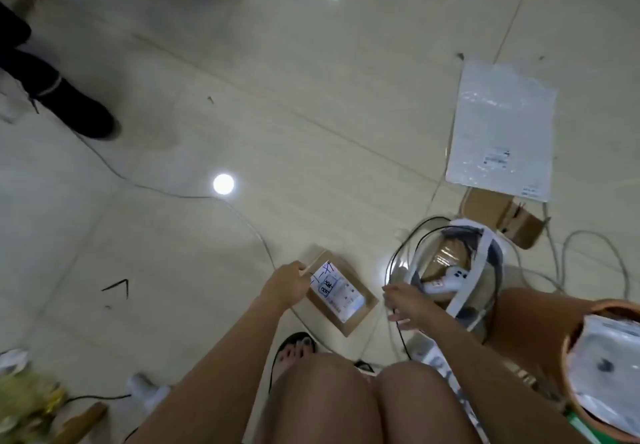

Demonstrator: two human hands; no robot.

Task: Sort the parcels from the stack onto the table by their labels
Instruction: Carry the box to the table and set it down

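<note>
A small brown cardboard parcel [349, 308] with a white shipping label lies on the tiled floor in front of my knees. My left hand [289, 281] grips its near-left edge. My right hand [403, 301] hovers to the parcel's right with fingers spread, touching thin cables beside a clear plastic container [460, 270]. A flat white bubble mailer [502, 128] with a small label lies on the floor at the right. Part of another brown box [502, 215] shows under the mailer's near edge.
An orange basket [575, 371] at the lower right holds a white poly bag. Cables trail across the floor. Another person's dark shoes [79, 111] stand at the upper left. My sandalled foot [294, 350] is near the parcel.
</note>
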